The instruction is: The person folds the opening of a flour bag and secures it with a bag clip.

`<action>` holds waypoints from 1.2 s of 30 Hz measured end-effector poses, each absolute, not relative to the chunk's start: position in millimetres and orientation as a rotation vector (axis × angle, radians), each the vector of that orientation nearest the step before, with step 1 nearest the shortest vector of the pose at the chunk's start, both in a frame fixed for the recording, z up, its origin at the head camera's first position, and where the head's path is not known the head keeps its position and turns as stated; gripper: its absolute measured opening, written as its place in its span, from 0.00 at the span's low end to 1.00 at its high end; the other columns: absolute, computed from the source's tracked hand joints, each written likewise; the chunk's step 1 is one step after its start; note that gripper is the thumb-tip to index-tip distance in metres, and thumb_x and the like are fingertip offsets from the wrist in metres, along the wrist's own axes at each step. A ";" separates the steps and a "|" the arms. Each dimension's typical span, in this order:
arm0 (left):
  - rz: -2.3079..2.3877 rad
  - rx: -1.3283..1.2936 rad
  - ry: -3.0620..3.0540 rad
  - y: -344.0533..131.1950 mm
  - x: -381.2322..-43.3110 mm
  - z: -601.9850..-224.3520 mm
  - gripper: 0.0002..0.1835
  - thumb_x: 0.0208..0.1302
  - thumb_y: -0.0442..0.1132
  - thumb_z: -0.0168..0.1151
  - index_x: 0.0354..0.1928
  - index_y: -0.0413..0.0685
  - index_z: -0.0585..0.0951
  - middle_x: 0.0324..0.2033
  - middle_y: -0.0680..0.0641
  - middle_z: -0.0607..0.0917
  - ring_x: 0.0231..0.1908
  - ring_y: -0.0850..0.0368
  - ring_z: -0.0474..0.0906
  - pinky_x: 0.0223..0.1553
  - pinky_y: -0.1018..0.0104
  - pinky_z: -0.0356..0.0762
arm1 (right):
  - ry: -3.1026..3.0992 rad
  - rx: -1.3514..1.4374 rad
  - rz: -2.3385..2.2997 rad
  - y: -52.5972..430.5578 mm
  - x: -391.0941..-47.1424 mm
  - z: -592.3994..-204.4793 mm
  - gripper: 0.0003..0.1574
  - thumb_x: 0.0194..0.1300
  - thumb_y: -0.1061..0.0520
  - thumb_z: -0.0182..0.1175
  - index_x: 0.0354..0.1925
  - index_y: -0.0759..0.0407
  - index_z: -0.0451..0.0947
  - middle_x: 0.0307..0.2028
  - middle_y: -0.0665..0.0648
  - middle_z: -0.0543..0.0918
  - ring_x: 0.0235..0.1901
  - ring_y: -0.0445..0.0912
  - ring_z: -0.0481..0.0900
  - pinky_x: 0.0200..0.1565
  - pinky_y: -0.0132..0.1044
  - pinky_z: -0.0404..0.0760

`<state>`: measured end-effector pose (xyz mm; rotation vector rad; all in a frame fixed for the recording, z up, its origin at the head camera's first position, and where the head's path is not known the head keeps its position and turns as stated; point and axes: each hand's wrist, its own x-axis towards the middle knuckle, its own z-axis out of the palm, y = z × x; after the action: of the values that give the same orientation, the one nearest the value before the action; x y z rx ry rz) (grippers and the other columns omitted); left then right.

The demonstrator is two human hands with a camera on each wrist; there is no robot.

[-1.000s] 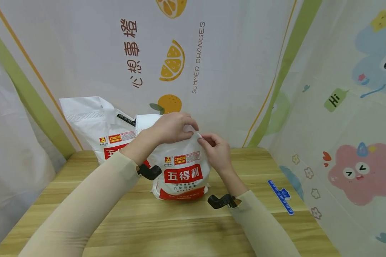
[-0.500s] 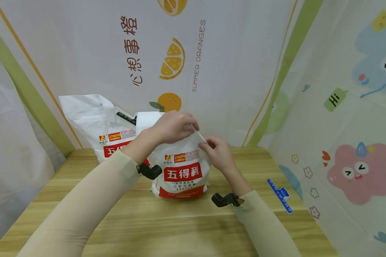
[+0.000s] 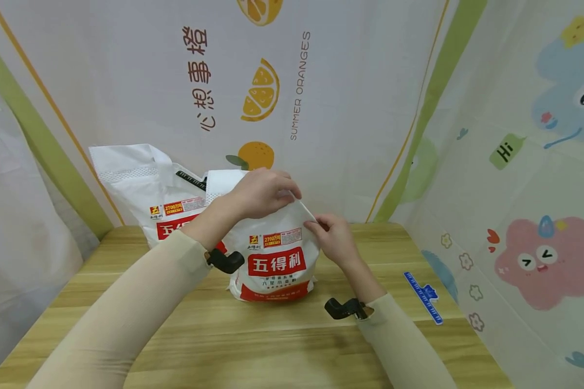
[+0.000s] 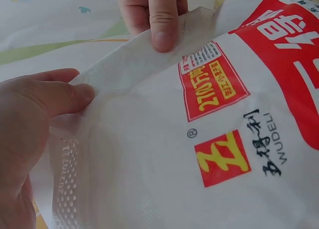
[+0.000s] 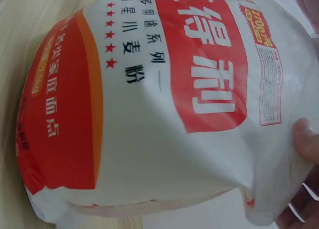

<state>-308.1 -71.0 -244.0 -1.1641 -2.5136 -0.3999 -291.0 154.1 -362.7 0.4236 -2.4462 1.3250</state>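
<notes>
A white and red bag of wheat flour (image 3: 277, 263) stands upright on the wooden table, its printed front facing me. My left hand (image 3: 263, 192) pinches the folded top edge of this bag, with the thumb (image 4: 75, 98) flat on the near side. Lower down along the same edge, my right hand (image 3: 336, 237) grips the bag's right side. Its thumb (image 5: 305, 139) presses on the front of the plastic, and the other fingers sit behind. A perforated band (image 4: 67, 184) runs across the bag near my left hand.
Behind on the left leans a second flour bag (image 3: 141, 189), partly hidden by my left arm. A black and white strip (image 3: 191, 180) lies against it. On the right of the table (image 3: 243, 351) is a blue strip with a small tab (image 3: 424, 298). Printed curtains hang behind.
My right hand has slid a little down and to the right along the bag's edge, away from the left hand. The stretch of edge between them has lengthened. My left hand stays nearly in place.
</notes>
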 end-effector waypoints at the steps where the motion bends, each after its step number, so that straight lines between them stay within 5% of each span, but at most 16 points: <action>1: -0.402 -1.168 -2.512 -70.8 -308.0 -244.2 0.07 0.75 0.37 0.71 0.49 0.52 0.93 0.48 0.49 0.94 0.44 0.48 0.89 0.47 0.55 0.87 | -2.446 0.420 1.322 154.3 -291.0 -363.3 0.13 0.77 0.54 0.69 0.49 0.64 0.91 0.42 0.63 0.91 0.38 0.51 0.86 0.38 0.37 0.84; 23: -0.427 -1.144 -2.609 -75.9 -309.5 -241.7 0.10 0.77 0.37 0.69 0.54 0.54 0.93 0.52 0.49 0.93 0.53 0.47 0.89 0.56 0.50 0.86 | -2.329 0.384 1.153 172.8 -292.8 -394.9 0.09 0.71 0.56 0.75 0.43 0.61 0.95 0.39 0.61 0.94 0.30 0.46 0.82 0.32 0.30 0.78; 36: -0.367 -1.163 -2.702 -85.8 -311.6 -231.3 0.16 0.76 0.34 0.69 0.60 0.56 0.91 0.59 0.47 0.92 0.59 0.45 0.87 0.64 0.46 0.84 | -2.328 0.356 1.254 179.4 -288.9 -402.3 0.10 0.75 0.59 0.71 0.49 0.63 0.92 0.42 0.62 0.93 0.36 0.49 0.87 0.37 0.28 0.82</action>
<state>-311.6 -85.8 -231.3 -1.1626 -2.7018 -0.3668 -288.9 179.4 -402.3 0.3564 -2.3279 1.2540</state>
